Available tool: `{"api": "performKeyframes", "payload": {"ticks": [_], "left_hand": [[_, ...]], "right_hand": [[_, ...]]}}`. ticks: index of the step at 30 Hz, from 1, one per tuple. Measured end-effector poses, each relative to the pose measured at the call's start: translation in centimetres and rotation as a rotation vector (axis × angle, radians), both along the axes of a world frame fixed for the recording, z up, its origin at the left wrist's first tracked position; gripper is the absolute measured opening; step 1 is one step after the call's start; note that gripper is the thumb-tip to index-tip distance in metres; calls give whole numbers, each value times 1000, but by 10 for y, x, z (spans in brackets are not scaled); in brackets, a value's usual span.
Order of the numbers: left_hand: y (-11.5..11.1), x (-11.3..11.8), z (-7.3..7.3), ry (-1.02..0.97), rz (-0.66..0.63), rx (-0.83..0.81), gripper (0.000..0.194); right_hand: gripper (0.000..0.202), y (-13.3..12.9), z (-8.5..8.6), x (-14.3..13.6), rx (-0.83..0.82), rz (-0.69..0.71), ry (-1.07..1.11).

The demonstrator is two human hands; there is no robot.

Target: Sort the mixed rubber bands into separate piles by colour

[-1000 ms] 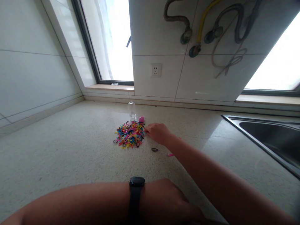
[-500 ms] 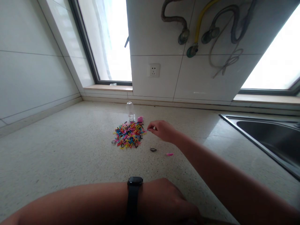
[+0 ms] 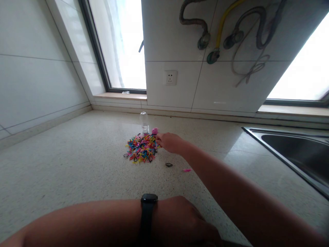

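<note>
A heap of small colourful bands [image 3: 141, 147] lies on the pale speckled counter. My right hand [image 3: 168, 142] reaches to the heap's right edge, its fingers pinched together at the bands; whatever is between the fingertips is too small to make out. Just behind the heap are a clear bottle [image 3: 144, 121] and a small pink object [image 3: 154, 131]. Apart from the heap lie a dark band [image 3: 169, 164] and a pink band [image 3: 187, 170]. My left hand [image 3: 182, 219], below a black watch [image 3: 149, 199], rests near the bottom edge, its fingers hidden in shadow.
A steel sink [image 3: 295, 147] is set into the counter [image 3: 77, 164] at the right. The tiled wall behind carries a socket [image 3: 171, 78] and, higher up, hoses with valves [image 3: 213, 56]. Windows stand at left and right.
My right hand has moved left, from beside the heap onto its right edge. My left hand has stayed in nearly the same place. The view has shifted slightly.
</note>
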State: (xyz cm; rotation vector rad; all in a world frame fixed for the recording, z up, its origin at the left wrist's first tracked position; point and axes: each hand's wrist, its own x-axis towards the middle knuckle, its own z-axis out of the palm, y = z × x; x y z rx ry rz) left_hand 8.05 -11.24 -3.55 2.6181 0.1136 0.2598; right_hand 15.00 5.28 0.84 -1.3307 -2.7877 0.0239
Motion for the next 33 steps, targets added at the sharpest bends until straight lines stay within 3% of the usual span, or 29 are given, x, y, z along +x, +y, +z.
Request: {"api": "performKeyframes", "payload": {"ticks": [5, 9, 13, 16, 19, 23, 26, 33], "left_hand": [[-1, -1, 2, -8, -2, -5, 28], [-3, 0, 4, 7, -11, 24, 29], [-2, 2, 4, 47, -4, 18, 30], [-2, 1, 1, 35, 0, 22, 28], [-1, 1, -3, -9, 6, 28, 26], [-3, 1, -7, -50, 6, 20, 22], [-4, 1, -7, -62, 14, 7, 20], [-6, 0, -3, -74, -1, -20, 19]], "right_hand": [[34, -1, -1, -6, 10, -7, -15], [27, -1, -1, 10, -38, 21, 163], [20, -4, 3, 49, -257, 91, 460], [21, -14, 4, 90, -435, 0, 636], [26, -26, 0, 137, -509, -98, 722], [32, -42, -12, 194, -569, -188, 651], [32, -51, -15, 219, -692, -149, 483], [32, -53, -11, 225, -699, -96, 339]]}}
